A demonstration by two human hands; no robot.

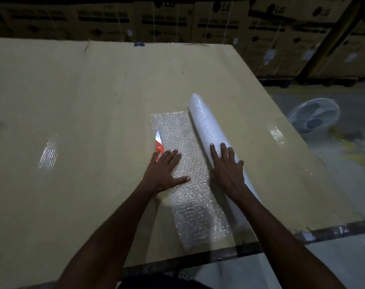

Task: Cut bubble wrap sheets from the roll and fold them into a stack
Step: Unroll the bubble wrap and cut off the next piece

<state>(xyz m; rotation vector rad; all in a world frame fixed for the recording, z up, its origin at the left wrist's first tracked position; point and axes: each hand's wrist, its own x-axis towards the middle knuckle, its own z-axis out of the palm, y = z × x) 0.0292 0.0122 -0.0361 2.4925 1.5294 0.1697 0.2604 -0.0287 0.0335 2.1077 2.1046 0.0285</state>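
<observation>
The tabletop (73,101) is a broad cardboard-covered slab, and everything that matters sits toward its near right part. The roll (206,130) of bubble wrap lies there with its long axis running from the near edge away toward the far edge, leaning a little to the left as it goes. Just to its left, joined to it along that whole length, the unrolled sheet (187,163) lies flat, a strip with the same long axis, its near end reaching almost to the near edge.

My right hand (227,170) rests on the roll with fingers straight and spread, not gripping. My left hand (165,170) presses flat on the sheet, fingers straight too, thumb stretched toward the roll. The two hands are apart, with a band of sheet between them.

The scissors (159,146), orange-handled, lie along the sheet's left border, blades pointing to the far edge, handles partly under my left fingertips. I judge the left hand the nearer one to take them; the cut would then run parallel to the roll, along its left flank.
</observation>
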